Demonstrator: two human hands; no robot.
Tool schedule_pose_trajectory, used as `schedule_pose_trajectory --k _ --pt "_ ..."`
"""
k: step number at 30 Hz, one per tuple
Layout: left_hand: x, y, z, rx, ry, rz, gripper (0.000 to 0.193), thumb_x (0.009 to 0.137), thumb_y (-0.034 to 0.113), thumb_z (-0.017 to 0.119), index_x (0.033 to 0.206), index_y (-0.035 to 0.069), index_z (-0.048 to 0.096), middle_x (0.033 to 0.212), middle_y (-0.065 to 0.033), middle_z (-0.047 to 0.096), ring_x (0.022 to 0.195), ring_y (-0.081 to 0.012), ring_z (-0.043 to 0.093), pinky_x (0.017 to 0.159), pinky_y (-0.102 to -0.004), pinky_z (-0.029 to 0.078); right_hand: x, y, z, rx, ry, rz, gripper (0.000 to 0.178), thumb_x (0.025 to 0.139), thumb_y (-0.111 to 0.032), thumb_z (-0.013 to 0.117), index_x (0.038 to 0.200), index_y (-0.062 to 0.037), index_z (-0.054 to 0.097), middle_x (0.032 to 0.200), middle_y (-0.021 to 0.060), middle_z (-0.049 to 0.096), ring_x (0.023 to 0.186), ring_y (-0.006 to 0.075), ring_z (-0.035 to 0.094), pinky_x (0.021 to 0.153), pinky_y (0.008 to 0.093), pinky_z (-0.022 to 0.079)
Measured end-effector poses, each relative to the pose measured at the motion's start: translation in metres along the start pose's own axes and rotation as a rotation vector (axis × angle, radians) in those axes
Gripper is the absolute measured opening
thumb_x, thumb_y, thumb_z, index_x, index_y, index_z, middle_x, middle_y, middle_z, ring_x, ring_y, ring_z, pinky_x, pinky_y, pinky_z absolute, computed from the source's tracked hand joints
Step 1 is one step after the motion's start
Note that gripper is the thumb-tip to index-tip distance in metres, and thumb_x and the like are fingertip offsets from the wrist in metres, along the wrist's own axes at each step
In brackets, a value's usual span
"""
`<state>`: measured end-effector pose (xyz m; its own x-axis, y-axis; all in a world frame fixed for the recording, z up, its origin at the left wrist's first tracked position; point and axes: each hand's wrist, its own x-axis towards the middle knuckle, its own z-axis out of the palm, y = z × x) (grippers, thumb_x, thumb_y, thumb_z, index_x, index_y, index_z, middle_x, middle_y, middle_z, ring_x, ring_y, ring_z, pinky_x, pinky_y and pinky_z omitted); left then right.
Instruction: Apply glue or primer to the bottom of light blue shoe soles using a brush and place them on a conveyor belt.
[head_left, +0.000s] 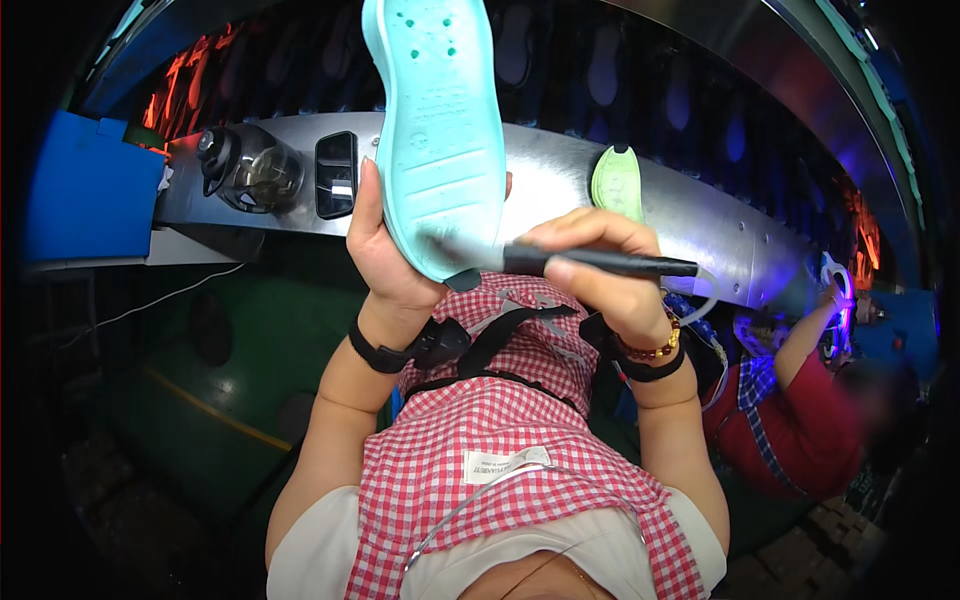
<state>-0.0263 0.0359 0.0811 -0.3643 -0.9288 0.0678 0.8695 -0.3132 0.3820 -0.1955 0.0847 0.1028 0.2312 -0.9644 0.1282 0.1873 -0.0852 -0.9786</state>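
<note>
My left hand (pixel 392 262) holds a turquoise shoe sole (pixel 440 130) upright by its heel end, thumb along the left edge and a fingertip showing at the right edge. Grooves, small holes and a raised rim mark the sole's facing side. At its heel end sits a small black piece (pixel 464 281). My right hand (pixel 612 262) is closed round the black handle of a brush (pixel 580 261), from whose back end a thin clear tube runs. The brush's tip is blurred over the sole's heel area; whether it touches, I cannot tell.
On the metal ledge (pixel 560 170) are a light green sole (pixel 617 188), a black phone (pixel 336 175) and a clear jug with a dark lid (pixel 255 170). Beyond runs a dark line carrying several soles (pixel 603 65). A blue box (pixel 85 190) stands left; a co-worker (pixel 800 430) works at right.
</note>
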Motion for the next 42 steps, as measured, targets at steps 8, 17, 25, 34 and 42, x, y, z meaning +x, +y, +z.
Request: schedule_pose_trajectory --k 8,17,25,34,42 --pt "0.007 0.007 -0.002 -0.109 0.008 0.002 0.058 0.087 0.045 0.032 0.126 0.001 0.034 0.123 -0.0200 0.042 0.108 -0.0374 0.045 0.093 -0.0531 0.033 0.015 -0.019 -0.005 -0.186 -0.137 -0.157 0.019 0.068 0.003 0.063 0.087 0.0017 0.062 0.089 0.0152 0.063 0.085 0.0222 0.061 0.078 0.0305 0.047" --pt "0.019 0.021 0.004 0.045 0.022 -0.107 0.051 0.087 0.036 0.039 0.118 -0.004 0.042 0.109 -0.0198 0.053 0.094 -0.0308 0.057 0.085 -0.0433 0.045 0.016 -0.019 -0.010 -0.411 -0.282 -0.385 0.016 0.068 0.001 0.064 0.084 0.0009 0.060 0.084 0.0133 0.062 0.080 0.0234 0.061 0.072 0.0305 0.048" --pt "0.023 0.032 0.001 0.157 -0.009 -0.618 0.043 0.087 0.028 0.042 0.116 -0.004 0.045 0.106 -0.0180 0.056 0.090 -0.0224 0.059 0.081 -0.0344 0.048 0.018 -0.023 -0.028 -0.579 -0.384 -0.429 0.019 0.067 -0.004 0.066 0.086 -0.0052 0.063 0.089 0.0103 0.064 0.080 0.0230 0.062 0.070 0.0318 0.049" --pt "0.018 0.033 0.009 0.563 0.054 -0.718 0.038 0.085 0.024 0.050 0.109 -0.005 0.050 0.097 -0.0132 0.059 0.078 -0.0144 0.060 0.068 -0.0258 0.051 0.018 -0.033 -0.036 -0.834 -0.703 -0.324 0.022 0.068 -0.009 0.053 0.088 -0.0069 0.062 0.089 0.0085 0.063 0.075 0.0235 0.060 0.065 0.0323 0.046" --pt "0.014 0.044 0.002 0.676 0.086 -0.690 0.039 0.085 0.024 0.050 0.111 -0.006 0.049 0.099 -0.0135 0.058 0.081 -0.0129 0.059 0.068 -0.0229 0.050 0.021 -0.046 -0.048 -0.986 -0.706 -0.252 0.019 0.070 -0.009 0.054 0.087 -0.0066 0.062 0.089 0.0088 0.063 0.080 0.0251 0.059 0.069 0.0322 0.047"
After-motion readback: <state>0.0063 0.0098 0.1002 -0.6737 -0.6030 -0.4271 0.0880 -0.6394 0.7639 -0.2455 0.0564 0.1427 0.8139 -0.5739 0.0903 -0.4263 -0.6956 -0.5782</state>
